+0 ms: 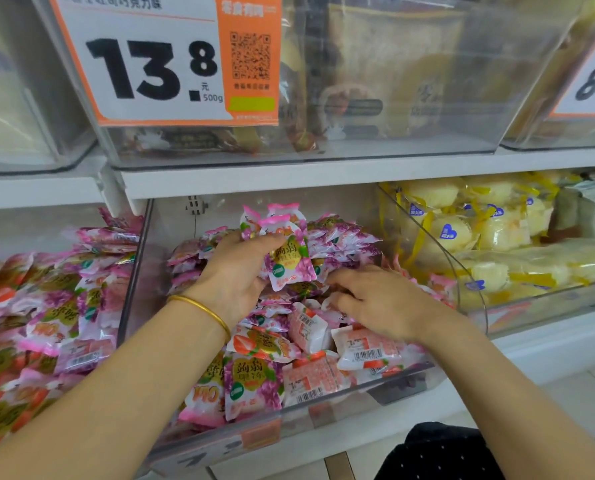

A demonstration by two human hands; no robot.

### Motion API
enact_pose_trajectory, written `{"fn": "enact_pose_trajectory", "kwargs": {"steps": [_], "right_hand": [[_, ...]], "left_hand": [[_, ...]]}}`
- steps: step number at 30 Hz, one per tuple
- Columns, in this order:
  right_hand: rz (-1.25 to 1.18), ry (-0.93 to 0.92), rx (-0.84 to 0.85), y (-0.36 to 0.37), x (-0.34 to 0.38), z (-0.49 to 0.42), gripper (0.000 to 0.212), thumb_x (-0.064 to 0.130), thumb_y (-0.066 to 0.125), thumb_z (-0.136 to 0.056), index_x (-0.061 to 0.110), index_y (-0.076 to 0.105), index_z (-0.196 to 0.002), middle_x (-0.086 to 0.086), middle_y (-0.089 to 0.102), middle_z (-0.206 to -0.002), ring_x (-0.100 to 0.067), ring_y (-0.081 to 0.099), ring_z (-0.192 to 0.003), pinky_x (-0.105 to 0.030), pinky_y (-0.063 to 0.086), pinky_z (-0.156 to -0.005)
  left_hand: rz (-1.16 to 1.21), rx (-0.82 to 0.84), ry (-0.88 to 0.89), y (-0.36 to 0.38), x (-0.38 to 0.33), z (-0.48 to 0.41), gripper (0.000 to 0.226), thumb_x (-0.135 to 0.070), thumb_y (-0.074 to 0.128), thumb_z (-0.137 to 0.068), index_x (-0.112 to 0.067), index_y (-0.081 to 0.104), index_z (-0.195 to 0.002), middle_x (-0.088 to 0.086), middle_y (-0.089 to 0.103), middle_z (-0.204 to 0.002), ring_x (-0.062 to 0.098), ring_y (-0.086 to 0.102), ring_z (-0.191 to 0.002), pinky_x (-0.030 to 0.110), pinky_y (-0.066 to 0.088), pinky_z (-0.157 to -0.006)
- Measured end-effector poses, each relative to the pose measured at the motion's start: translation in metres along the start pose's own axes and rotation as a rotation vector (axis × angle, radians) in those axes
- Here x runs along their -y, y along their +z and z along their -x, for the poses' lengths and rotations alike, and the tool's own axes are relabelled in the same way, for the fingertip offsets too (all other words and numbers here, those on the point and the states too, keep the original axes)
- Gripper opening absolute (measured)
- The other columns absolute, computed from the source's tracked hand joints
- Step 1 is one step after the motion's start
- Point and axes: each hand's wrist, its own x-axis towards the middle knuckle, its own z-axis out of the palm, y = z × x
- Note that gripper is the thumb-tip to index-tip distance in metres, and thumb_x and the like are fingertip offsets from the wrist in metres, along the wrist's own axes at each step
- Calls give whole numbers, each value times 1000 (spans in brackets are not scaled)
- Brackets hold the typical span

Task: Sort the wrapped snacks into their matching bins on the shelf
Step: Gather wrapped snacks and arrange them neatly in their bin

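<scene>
Shelf (289,183) in white carries a clear plastic bin (133,289) heaped with pink and purple wrapped snack packets (254,375). Left hand (233,271) has its fingers clamped round a bunch of purple grape packets (290,261) right above the heap. Right hand (386,306) has fingers (344,285) curled into the pile, can't tell if they've grabbed anything.

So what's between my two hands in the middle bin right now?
In the head view, a grape-print packet gripped by the left hand hangs there, above loose packets that the right hand touches.
</scene>
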Motion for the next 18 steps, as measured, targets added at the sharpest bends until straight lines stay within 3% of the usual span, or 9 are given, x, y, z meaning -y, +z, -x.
{"fn": "enact_pose_trajectory", "kwargs": {"steps": [2, 3, 5, 7, 9, 12, 15, 18], "right_hand": [[-87, 11, -34, -2, -3, -1, 29, 30, 38, -98, 23, 50, -123, -1, 62, -109, -21, 50, -106, -34, 41, -88], [-135, 10, -50, -2, -4, -2, 26, 27, 39, -97, 21, 52, -119, 2, 62, -100, -20, 53, -98, -34, 43, -82], [-238, 9, -77, -2, -7, -4, 20, 23, 41, -97, 18, 53, -112, 7, 55, -81, -16, 53, -77, -32, 41, -69], [-304, 23, -99, -1, -9, -5, 20, 19, 39, -98, 14, 50, -114, 6, 54, -77, -13, 50, -68, -31, 39, -64], [-342, 27, -143, 1, -10, -4, 26, 14, 37, -97, 12, 43, -122, -8, 64, -88, -22, 59, -77, -37, 47, -70], [-429, 7, -257, 1, -9, -1, 35, 11, 40, -96, 14, 33, -131, -17, 63, -101, -27, 59, -80, -44, 49, -74], [-423, -26, -229, 1, -9, -3, 34, 16, 45, -96, 17, 33, -128, -10, 63, -104, -24, 60, -82, -42, 48, -76], [-221, -23, -142, 4, -9, -8, 33, 26, 46, -96, 22, 45, -129, -4, 61, -118, -24, 57, -106, -40, 46, -88]], "left_hand": [[-129, -39, 54, 1, 6, -4, 73, -14, 68, -84, -10, 29, -144, 7, 50, -136, 19, 55, -111, 32, 38, -97], [-179, -48, 75, 0, 7, -6, 69, -17, 70, -83, -8, 33, -141, 4, 53, -132, 17, 51, -115, 32, 33, -99], [-241, -37, 111, 0, 8, -8, 48, -16, 70, -83, -3, 43, -121, -1, 61, -108, 9, 57, -94, 23, 38, -86], [-312, -24, 143, 2, 11, -11, 43, -15, 71, -82, -6, 47, -116, -2, 61, -101, 10, 56, -87, 22, 38, -80], [-388, -14, 167, 5, 15, -12, 31, -13, 71, -82, -10, 50, -105, -3, 57, -92, 9, 50, -81, 20, 36, -79], [-515, 45, 240, 13, 23, -12, 15, -6, 72, -80, -13, 61, -88, -3, 63, -85, 8, 58, -76, 4, 43, -56], [-656, 75, 280, 17, 30, -19, 26, -8, 76, -76, -7, 67, -100, 5, 70, -96, 18, 66, -89, 18, 52, -69], [-882, 75, 336, 21, 26, -22, 63, -39, 81, -59, -2, 62, -107, 7, 68, -99, 22, 66, -93, 35, 54, -77]]}}
